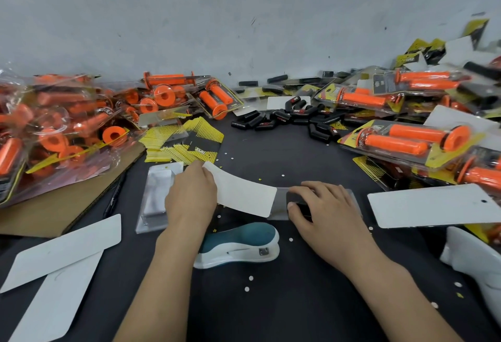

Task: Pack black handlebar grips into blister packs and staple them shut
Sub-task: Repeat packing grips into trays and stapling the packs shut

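My left hand (191, 195) holds the left end of a white backing card (244, 195), which curves upward across the middle of the table. My right hand (325, 206) grips a clear blister pack (279, 206) with a black grip (298, 203) inside it, at the card's right end. A teal and white stapler (241, 246) lies just in front of both hands. A heap of loose black grips (284, 119) sits at the back centre. An empty clear blister shell (156, 195) lies left of my left hand.
Packed orange grips (67, 130) pile up at the left on cardboard, and more packed orange grips (406, 138) at the right. Yellow printed cards (184, 141) lie behind the hands. White cards (62, 249) lie at the front left, another white card (433, 206) at the right.
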